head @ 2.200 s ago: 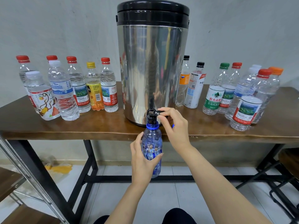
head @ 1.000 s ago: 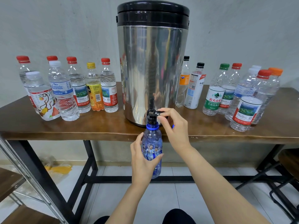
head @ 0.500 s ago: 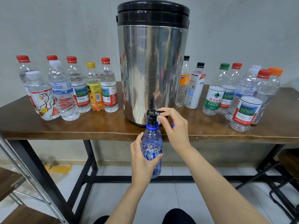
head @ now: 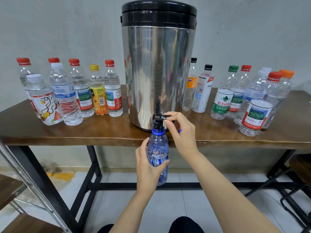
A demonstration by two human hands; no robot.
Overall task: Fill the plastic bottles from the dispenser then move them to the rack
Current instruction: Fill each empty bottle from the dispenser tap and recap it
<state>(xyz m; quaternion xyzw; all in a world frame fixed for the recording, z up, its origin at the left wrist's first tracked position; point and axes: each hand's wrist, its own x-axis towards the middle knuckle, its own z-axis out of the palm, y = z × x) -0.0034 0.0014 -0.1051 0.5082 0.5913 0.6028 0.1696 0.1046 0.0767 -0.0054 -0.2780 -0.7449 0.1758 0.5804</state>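
- Blue bottle [head: 158, 145]: tinted see-through plastic, ribbed at the shoulder, with a printed wrap of footballers in striped shirts round its middle. It is uncapped and upright, held in the air in front of the table edge, with its blue neck ring right under the tap [head: 157, 121].
- Left hand [head: 147, 167] is wrapped round the bottle's lower half, thumb across the front of the label and fingers behind. The shoulder and neck rise above the grip, and the rounded base sticks out below it.
- Right hand [head: 182, 132] pinches the tap's black lever [head: 166, 117] between thumb and forefinger. The lever points to the right.
- A small blue thing [head: 180, 131] peeks from under the curled fingers of that hand; it is mostly hidden, so I cannot tell what it is.
- Dispenser [head: 158, 64]: a tall, mirror-bright steel drum with a black plastic lid, standing at the front of a glossy brown wooden table [head: 67, 133] on black metal legs.
- The tinted plastic and the hand hide the water level, and I cannot tell whether water is flowing.
- Capped bottles on the left [head: 80, 91] look full of clear liquid. Those on the right [head: 244, 98] overlap one another, and their contents are hard to judge.
- A wooden shelf board [head: 8, 187] behind a slanted metal bar is cut off at the lower left edge.
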